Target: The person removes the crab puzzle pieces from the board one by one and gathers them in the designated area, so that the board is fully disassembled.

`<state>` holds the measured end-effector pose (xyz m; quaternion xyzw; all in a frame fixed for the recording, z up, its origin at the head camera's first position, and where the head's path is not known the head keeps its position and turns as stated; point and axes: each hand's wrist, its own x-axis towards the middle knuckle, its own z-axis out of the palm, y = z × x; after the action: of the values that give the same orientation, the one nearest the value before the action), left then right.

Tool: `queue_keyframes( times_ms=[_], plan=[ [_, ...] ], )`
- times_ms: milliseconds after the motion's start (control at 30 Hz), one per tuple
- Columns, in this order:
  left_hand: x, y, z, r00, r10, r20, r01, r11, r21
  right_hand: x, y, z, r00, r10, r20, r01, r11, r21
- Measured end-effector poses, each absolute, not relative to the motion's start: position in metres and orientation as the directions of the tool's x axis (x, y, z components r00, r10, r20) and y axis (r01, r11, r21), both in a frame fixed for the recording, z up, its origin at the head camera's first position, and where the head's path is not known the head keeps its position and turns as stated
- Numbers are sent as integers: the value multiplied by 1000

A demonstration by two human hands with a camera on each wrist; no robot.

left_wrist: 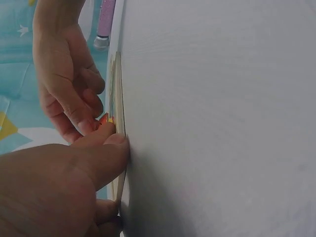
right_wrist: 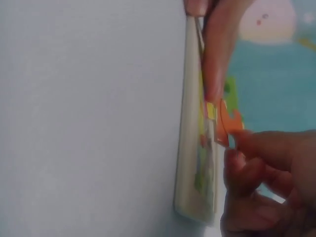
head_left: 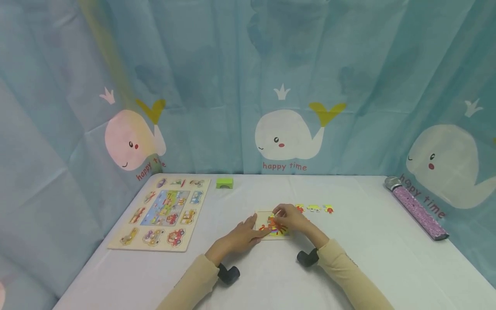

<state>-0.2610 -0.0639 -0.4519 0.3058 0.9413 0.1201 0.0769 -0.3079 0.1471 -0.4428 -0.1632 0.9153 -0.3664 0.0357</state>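
Note:
A small wooden puzzle board (head_left: 261, 218) with a colourful animal picture lies flat on the white table in front of me. My left hand (head_left: 242, 236) holds it at the left side, thumb against the near edge. One left finger reaches over the board and presses on the pieces inside. Above the board my right hand (head_left: 293, 218) pinches an orange puzzle piece (right_wrist: 223, 129) between thumb and finger. That piece stands tilted over the board's surface, close to the left fingertip. The right fingers hide part of the picture in the head view.
Several loose puzzle pieces (head_left: 314, 208) lie behind the right hand. A large vehicle puzzle board (head_left: 195, 237) occupies the left side. A green arch block (head_left: 224, 183) stands at the back, and a pink glittery microphone (head_left: 418, 209) lies at the right edge. A whale-print curtain (head_left: 240, 86) surrounds the table.

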Motion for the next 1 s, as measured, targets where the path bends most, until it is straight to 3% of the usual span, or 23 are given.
queue_keyframes(
  times_ms=[533, 700, 1000],
  plan=[
    [-259, -64, -449, -804, 590, -77, 546, 782, 300, -312, 165, -434, -991, -126, -42, -39, 582, -812],
    [-260, -65, -449, -806, 586, -85, 538, 784, 309, -307, 193, -431, -992, -107, -64, -1, 519, -855],
    [-263, -66, -454, -799, 598, -68, 552, 773, 311, -292, 258, -434, -998, -41, -53, 19, 582, -813]
  ],
)
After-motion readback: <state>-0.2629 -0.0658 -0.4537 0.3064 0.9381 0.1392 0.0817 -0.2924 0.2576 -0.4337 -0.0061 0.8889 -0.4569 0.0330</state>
